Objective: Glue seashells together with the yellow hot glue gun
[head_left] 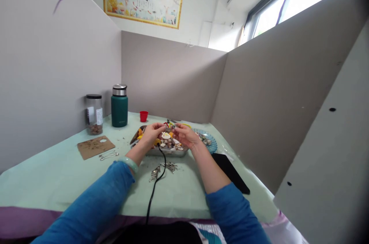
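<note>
Above a metal tray (173,153) of seashells, my left hand (153,133) and my right hand (186,135) face each other with fingertips close together. My left thumb and fingers are pinched; whatever is between them is too small to name. A tiny dark, shiny piece (173,126) sits in my right fingertips, its kind unclear. White and brown shells (166,135) show beneath the hands. Near my left hand is part of a yellow object (157,141), where a black cord (155,186) begins. Behind my fingers lie red-handled tools (167,123), partly hidden.
Small metal clips (155,173) lie before the tray. On the right are a blue plate (213,145) of small pieces and a black flat panel (232,173). Leftward stand a green flask (119,109), a jar (94,115), a red cup (143,116), brown cardboard (93,148) and safety pins (109,155).
</note>
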{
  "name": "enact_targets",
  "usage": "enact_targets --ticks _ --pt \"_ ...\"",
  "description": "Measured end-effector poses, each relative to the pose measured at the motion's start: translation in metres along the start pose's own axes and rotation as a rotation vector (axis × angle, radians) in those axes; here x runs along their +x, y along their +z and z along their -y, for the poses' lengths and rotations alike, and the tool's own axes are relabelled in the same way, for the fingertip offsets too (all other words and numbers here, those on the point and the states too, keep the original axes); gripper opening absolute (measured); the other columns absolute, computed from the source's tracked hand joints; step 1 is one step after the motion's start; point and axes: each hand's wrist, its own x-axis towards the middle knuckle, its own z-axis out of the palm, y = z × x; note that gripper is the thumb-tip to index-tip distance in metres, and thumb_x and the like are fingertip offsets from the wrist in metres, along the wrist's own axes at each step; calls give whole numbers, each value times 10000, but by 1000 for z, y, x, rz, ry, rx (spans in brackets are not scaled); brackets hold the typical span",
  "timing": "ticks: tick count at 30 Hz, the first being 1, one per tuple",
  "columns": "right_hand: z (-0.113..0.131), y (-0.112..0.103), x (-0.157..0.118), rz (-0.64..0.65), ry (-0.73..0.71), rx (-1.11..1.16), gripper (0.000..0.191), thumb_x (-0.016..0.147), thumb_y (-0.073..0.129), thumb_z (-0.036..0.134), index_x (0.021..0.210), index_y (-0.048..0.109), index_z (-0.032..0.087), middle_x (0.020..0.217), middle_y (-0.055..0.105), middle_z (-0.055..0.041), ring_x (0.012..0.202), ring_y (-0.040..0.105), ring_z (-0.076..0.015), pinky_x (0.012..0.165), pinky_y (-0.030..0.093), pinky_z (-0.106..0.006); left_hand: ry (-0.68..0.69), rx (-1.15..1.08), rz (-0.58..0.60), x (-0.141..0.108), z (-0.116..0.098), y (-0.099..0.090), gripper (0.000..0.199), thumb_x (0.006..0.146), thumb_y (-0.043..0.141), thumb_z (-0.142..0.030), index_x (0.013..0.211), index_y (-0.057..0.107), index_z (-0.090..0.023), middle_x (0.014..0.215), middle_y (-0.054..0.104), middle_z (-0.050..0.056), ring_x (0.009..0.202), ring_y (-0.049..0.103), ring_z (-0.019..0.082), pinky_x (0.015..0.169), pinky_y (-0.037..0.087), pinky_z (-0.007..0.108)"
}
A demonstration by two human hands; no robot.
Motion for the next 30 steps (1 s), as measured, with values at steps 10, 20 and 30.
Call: enact_targets --ticks 10,20,30 --pt "-8 6 3 -9 -255 -163 441 548 742 202 939 537 196 876 621 5 798 590 -125 788 483 -277 83 -14 -20 2 0 -3 273 603 731 -340 736 629 -125 443 487 -35 404 424 72 418 334 190" --pt "-15 4 5 20 -178 -116 341 673 714 312 962 590 178 797 635 -11 644 584 -106 677 510 -279 150 136 -12 0 -3 2 286 614 692 -367 742 611 -124 588 575 -15 429 451 70 428 390 207" --pt "-17 16 1 41 -9 -49 251 791 583 303 1003 515 187 683 626 4 488 534 -88 494 468 -226 138 190 -22 0 0 2 261 629 672 -352 732 596 -125 573 561 -21 428 459 72 410 391 201"
